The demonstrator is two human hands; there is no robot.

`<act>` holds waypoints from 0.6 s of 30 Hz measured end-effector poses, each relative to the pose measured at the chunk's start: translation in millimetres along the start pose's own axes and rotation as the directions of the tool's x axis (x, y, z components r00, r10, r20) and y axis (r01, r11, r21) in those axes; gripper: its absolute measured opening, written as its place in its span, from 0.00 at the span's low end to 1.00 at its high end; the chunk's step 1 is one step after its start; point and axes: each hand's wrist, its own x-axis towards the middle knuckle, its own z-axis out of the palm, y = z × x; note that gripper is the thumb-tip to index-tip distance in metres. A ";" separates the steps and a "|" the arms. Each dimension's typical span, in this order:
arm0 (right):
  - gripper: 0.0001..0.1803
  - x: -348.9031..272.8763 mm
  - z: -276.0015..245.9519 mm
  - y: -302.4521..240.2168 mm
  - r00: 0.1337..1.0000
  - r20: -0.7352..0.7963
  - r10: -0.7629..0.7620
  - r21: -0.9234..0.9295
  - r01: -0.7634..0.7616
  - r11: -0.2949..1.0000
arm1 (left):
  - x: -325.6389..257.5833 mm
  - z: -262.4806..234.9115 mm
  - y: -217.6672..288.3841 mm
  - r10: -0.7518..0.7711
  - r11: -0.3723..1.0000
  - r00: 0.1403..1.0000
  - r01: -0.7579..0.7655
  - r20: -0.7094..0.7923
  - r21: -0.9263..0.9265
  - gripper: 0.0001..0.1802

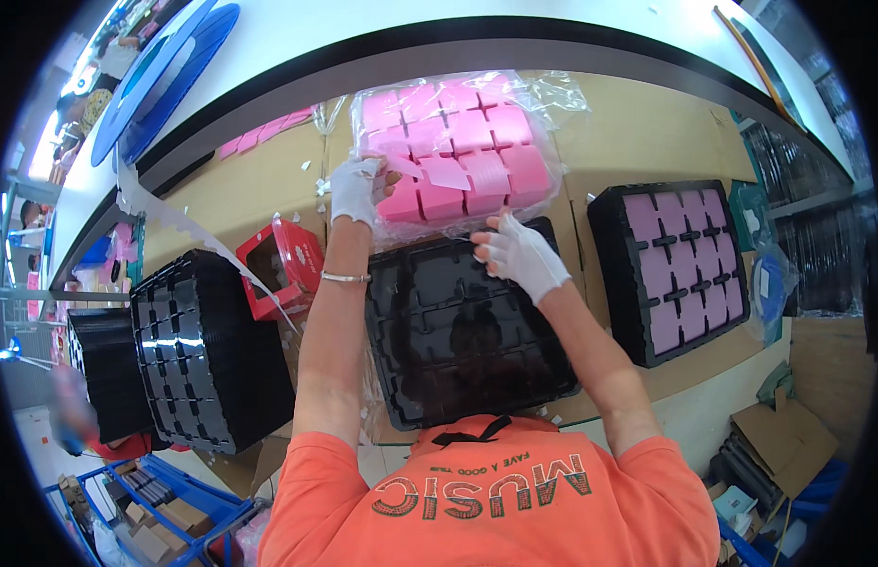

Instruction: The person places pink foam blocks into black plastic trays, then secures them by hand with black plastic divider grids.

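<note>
My left hand [359, 187], in a white glove with bare fingertips, pinches a thin light-pink sheet [404, 167] at the near left of the pink stacks [472, 129]. Those stacks of cut pink sheets stand in rows inside an opened clear plastic bag [552, 93]. Another loose pink sheet [444, 173] lies on top of them. My right hand [522, 255], gloved the same way, hovers at the far edge of a glossy black compartment tray [467, 331]. Its fingers are apart and nothing shows in them. No pink sheets show in this tray's compartments.
To the right stands a black tray stack [613, 274] with pink sheets in its top compartments. At the left are tall stacks of black trays [212, 350] and a red box [286, 265]. Cardboard [647, 132] covers the table; a blue reel [165, 80] stands far left.
</note>
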 end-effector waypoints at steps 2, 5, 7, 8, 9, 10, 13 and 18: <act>0.27 22.9 5.2 -1.3 0.995 -0.100 -0.026 0.062 0.032 0.998 | -3.3 1.3 0.4 -0.006 0.994 0.999 0.010 0.036 -0.112 0.09; 0.27 54.0 -7.4 -11.4 0.957 -0.275 -0.095 0.354 0.193 0.915 | -26.6 -6.4 12.0 0.038 0.990 0.998 -0.031 0.049 -0.137 0.12; 0.26 51.5 -15.0 -21.2 0.881 -0.407 -0.242 0.295 0.377 0.878 | -35.2 -19.7 11.0 0.044 0.992 0.996 -0.035 0.076 -0.120 0.13; 0.20 50.2 -17.8 -24.7 0.829 -0.509 -0.230 0.293 0.418 0.860 | -41.8 -27.9 9.7 0.045 0.994 0.995 -0.035 0.094 -0.099 0.15; 0.20 48.2 -28.7 -25.3 0.830 -0.506 -0.234 0.289 0.418 0.861 | -46.3 -36.2 5.2 0.049 0.994 0.995 -0.039 0.093 -0.103 0.15; 0.16 44.8 -44.6 -24.7 0.825 -0.486 -0.288 0.226 0.437 0.870 | -50.5 -44.9 -2.5 0.053 0.997 0.987 -0.045 0.151 -0.061 0.16; 0.09 11.0 -64.2 -22.6 0.817 -0.375 -0.438 0.054 0.492 0.869 | -80.5 -64.6 -26.8 0.024 0.998 0.989 -0.032 0.147 0.053 0.20; 0.09 -77.0 -68.6 -0.3 0.819 -0.383 -0.427 -0.222 0.367 0.903 | -154.1 -92.9 -68.1 -0.133 0.959 0.988 0.108 0.078 0.262 0.23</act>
